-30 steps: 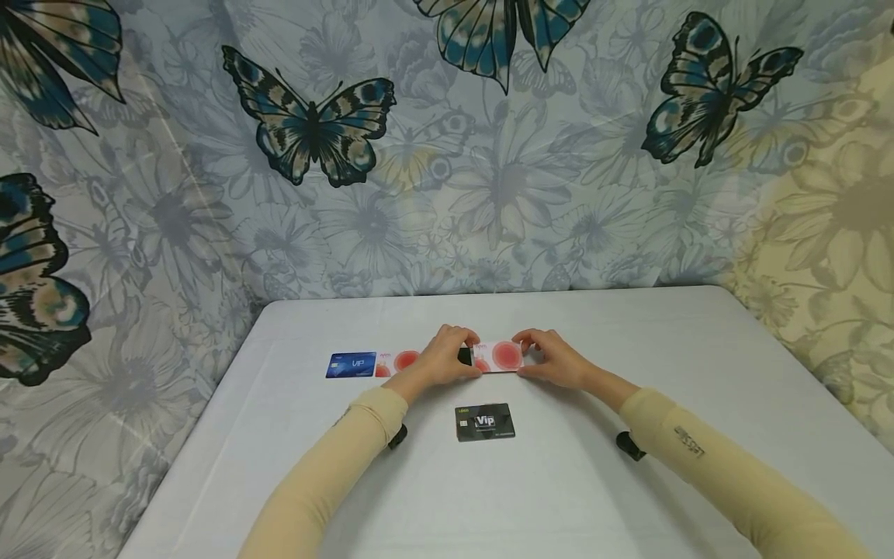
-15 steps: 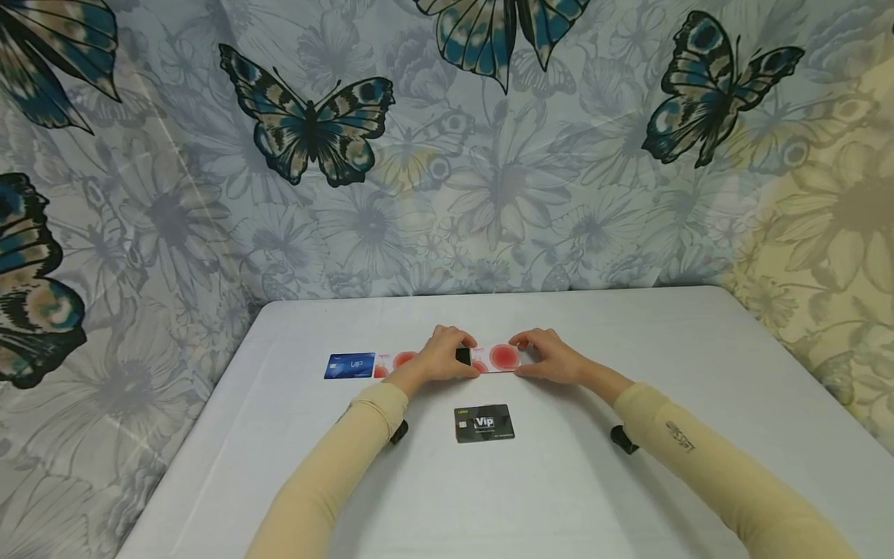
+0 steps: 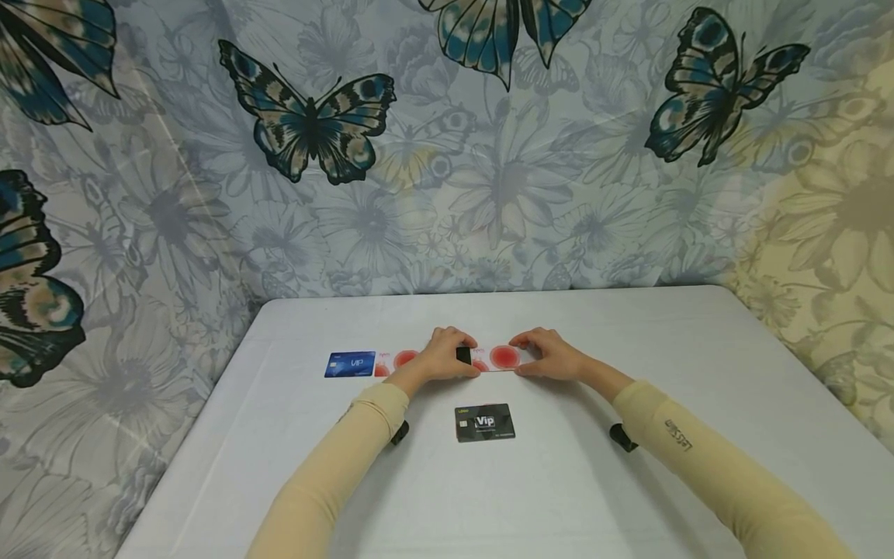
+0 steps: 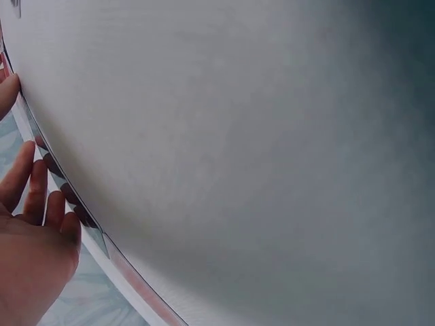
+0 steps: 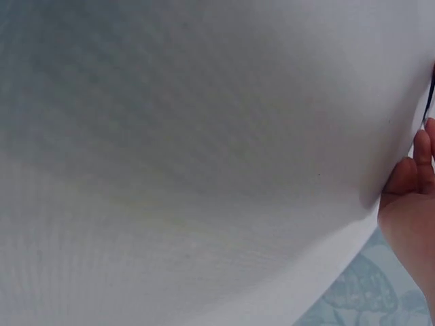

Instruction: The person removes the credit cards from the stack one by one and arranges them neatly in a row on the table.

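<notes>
A row of cards lies across the table. At its right end is a pink-and-white card with a red circle. My left hand holds its left corners between thumb and forefinger, arched over a black card that it mostly hides. My right hand holds the right corners of the same pink-and-white card the same way. In the left wrist view, the left hand's other fingers hang over the glossy black card, which mirrors them. The right wrist view catches only part of the right hand at its edge.
Left along the row are a blue VIP card and another pink-and-white card, partly behind the left hand. A black Vip card lies nearer, on the white table. A butterfly-print cloth hangs behind the table.
The pink-and-white card has come down and shifted slightly left, to flat beside the black card. Both hands moved a little with it, the right one leftward. The other cards stayed put.
</notes>
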{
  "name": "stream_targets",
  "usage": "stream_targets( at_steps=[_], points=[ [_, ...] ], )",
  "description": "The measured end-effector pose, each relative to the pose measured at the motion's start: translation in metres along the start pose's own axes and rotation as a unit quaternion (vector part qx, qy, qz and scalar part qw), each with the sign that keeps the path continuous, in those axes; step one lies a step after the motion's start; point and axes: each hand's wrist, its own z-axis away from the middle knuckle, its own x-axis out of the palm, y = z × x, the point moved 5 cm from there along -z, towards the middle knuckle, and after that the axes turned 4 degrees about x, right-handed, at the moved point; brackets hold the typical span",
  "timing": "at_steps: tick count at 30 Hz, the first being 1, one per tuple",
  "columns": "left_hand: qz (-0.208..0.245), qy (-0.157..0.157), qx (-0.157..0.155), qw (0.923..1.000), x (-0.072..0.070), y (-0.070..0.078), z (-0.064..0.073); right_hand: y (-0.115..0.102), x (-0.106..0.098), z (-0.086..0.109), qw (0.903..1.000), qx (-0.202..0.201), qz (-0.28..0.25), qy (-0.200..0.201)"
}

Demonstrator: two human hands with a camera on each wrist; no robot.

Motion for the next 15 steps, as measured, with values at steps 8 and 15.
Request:
stream_targets(
  at_steps=[8,15],
  points=[
    [0.006,-0.007,-0.009,0.9999,-0.0008,0.0011,0.0019,-0.0014,0.0006,0.0028,0.9999,0.014,0.001,0.000],
    [0.002,-0.016,-0.021,0.9997,-0.0006,0.0012,0.0039,-0.0029,0.0010,0.0052,0.9994,0.033,-0.004,0.004]
  ],
)
